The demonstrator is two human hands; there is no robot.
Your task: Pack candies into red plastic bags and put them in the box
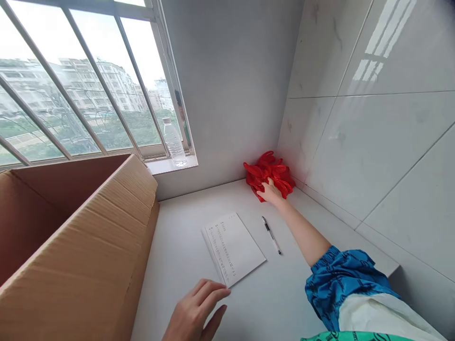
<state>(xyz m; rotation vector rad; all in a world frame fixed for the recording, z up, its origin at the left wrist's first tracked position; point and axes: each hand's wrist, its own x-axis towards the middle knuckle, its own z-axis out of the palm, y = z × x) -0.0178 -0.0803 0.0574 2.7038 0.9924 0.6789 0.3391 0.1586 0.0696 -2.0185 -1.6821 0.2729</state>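
Observation:
A bunched heap of red plastic bags (256, 174) lies in the far right corner of the white tabletop. My right hand (271, 193) reaches onto its front, touching it with thumb and fingers apart; some fingertips are hard to make out against the red. My left hand (199, 308) is near the lower edge of the view, open and slightly curled, with nothing in it. Just beyond its fingertips lies a notebook (241, 246) with rows of small dark writing on the page. A black-and-clear pen (271, 235) rests to the right of the notebook.
A large open cardboard box (106, 227) stands along the left side. On the windowsill (159, 166) there is a clear plastic bottle (174, 144) with a white cap. A grey wall and a tiled wall (355, 156) bound the white tabletop (177, 237).

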